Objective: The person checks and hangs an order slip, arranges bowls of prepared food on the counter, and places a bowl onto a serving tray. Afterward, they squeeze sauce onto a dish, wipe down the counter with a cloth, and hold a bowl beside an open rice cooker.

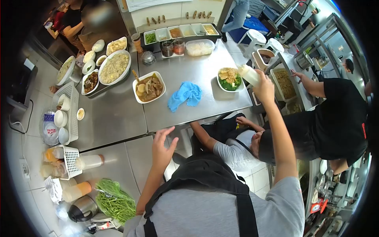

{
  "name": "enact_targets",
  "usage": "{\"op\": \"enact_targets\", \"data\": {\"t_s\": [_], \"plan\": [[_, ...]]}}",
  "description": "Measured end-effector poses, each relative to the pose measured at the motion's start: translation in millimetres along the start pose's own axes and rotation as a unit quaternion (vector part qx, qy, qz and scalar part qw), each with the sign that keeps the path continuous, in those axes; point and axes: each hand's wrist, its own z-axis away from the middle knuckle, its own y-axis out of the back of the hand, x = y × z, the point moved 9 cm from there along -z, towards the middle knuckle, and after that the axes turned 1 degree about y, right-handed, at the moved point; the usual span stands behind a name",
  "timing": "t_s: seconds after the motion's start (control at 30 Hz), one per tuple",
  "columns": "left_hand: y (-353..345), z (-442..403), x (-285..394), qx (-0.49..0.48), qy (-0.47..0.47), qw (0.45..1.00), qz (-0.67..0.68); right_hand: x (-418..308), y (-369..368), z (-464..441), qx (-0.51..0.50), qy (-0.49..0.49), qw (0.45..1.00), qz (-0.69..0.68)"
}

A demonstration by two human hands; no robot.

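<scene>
My right hand (263,87) grips a pale squeeze bottle (248,74), tilted with its tip toward a white bowl (219,85). In that bowl lie leafy greens (229,83) topped with a light brown garnish. Whether anything flows from the bottle is too small to tell. My left hand (162,149) hangs just off the counter's near edge, fingers apart and holding nothing. Between the hands, a crumpled blue cloth (185,96) lies on the steel counter (118,118). Left of the cloth stands a white bowl of meat stew (149,87) with a utensil handle sticking out.
Small topping tubs (175,33), two spice jars (172,48) and a lidded container (200,47) line the back. Several filled dishes (114,68) stand at left, above baskets (72,112) and bottles. Green beans (114,201) lie front left. A crouching person (233,152) and a standing co-worker (335,118) are close at right.
</scene>
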Motion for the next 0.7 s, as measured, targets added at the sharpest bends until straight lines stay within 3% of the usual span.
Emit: {"op": "enact_targets", "data": {"t_s": [0.07, 0.27, 0.47, 0.63, 0.7], "plan": [[-6.2, 11.4, -20.3, -0.024, 0.015, 1.000, -0.008, 30.4, -15.1, -3.3, -0.025, 0.020, 0.994, 0.106], [-1.0, 20.6, -31.8, -0.037, 0.035, 0.998, -0.031, 56.4, -47.1, -1.4, -0.049, 0.086, 0.981, 0.169], [14.3, 3.1, -13.0, 0.032, 0.017, 0.999, -0.026, 55.7, -53.4, -25.2, 0.018, 0.085, 0.983, 0.165], [16.2, 2.5, -10.7, 0.032, 0.024, 0.999, -0.037, 40.5, -55.2, -24.2, 0.068, 0.097, 0.984, 0.136], [17.4, 4.6, -14.1, 0.031, 0.029, 0.999, -0.034, 43.8, -58.1, -17.2, 0.049, 0.043, 0.993, 0.096]]}}
